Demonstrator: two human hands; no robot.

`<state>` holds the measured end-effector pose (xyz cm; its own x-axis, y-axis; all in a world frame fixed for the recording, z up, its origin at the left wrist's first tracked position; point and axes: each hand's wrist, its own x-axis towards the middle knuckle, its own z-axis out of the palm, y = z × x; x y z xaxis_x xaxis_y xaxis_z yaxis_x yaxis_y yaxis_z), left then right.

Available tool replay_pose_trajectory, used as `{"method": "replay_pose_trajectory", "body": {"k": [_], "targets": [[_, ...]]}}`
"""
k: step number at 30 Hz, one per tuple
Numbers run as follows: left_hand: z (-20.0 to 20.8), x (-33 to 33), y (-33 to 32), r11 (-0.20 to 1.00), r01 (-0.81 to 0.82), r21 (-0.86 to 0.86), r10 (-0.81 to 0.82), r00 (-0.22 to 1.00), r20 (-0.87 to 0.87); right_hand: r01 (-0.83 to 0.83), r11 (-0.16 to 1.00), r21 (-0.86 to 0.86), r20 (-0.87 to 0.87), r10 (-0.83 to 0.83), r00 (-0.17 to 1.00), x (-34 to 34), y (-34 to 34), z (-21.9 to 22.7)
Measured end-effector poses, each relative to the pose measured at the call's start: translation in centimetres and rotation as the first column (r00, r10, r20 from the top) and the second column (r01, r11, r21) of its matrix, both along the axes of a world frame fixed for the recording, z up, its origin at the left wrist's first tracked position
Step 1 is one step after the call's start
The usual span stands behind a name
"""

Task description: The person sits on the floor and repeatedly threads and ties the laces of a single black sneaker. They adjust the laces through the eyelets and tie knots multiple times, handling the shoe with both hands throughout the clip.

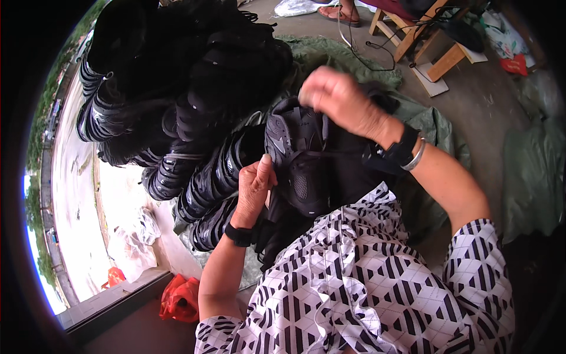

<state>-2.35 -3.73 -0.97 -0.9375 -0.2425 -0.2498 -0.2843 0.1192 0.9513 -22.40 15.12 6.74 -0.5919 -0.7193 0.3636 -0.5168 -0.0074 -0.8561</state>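
Observation:
In front of my lap is a black and dark grey sports shoe (pixel 302 133), its tongue toward the far side and its rounded toe toward me. A dark lace crosses its eyelets, and a strand runs off to the right. My left hand (pixel 257 182) is closed on the shoe's left side, thumb up along the edge. Raised over the shoe's far right side is my right hand (pixel 342 101), with bent fingers pressed together and blurred by motion. Whatever its fingertips may hold does not show. Dark cloth lies beneath the shoe on my lap.
Rows of nested black shoe uppers (pixel 215 171) are heaped to the left and far left. Green sheeting (pixel 436 130) lies beyond and to the right. Wooden stools (pixel 445 62) with cables and another person's sandalled foot (pixel 341 14) are at the back. A red plastic bag (pixel 180 297) lies at the lower left.

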Motion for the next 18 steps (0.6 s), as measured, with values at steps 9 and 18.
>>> {"method": "replay_pose_trajectory", "body": {"k": [9,18], "targets": [[2.3,-0.8,1.8,0.969,-0.141,0.201,0.168,0.978,-0.124,0.055,0.998,0.013,0.806,-0.043,0.591,0.4,3.9,-1.4],[1.7,-1.8,1.8,0.999,-0.045,0.014,0.047,0.989,-0.143,-0.007,1.0,-0.02,0.833,0.02,0.553,1.4,6.3,-5.4]]}}
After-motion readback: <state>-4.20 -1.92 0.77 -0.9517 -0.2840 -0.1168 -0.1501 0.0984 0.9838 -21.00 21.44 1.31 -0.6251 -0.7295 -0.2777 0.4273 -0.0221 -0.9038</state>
